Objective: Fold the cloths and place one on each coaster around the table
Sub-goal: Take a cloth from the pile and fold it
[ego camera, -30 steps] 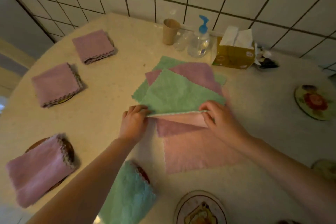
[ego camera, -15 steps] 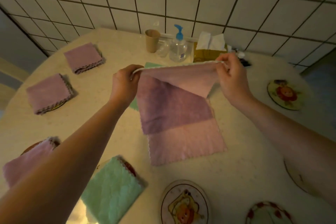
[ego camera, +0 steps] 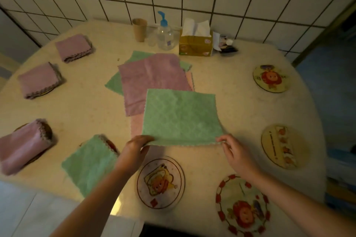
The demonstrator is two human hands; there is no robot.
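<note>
Both hands pinch the near corners of the green cloth (ego camera: 181, 117) — left hand (ego camera: 134, 150), right hand (ego camera: 234, 152). The cloth lies flat, stretching away from the fingers, so the fold goes forward — probably.

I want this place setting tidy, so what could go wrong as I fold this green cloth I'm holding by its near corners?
The green cloth overlaps the loose pile, so folding could drag the pile's purple cloth askew. Your left hand grips beside the folded green cloth; a sleeve or arm could nudge it off its coaster. Four bare coasters remain, like the nearest one.
</note>
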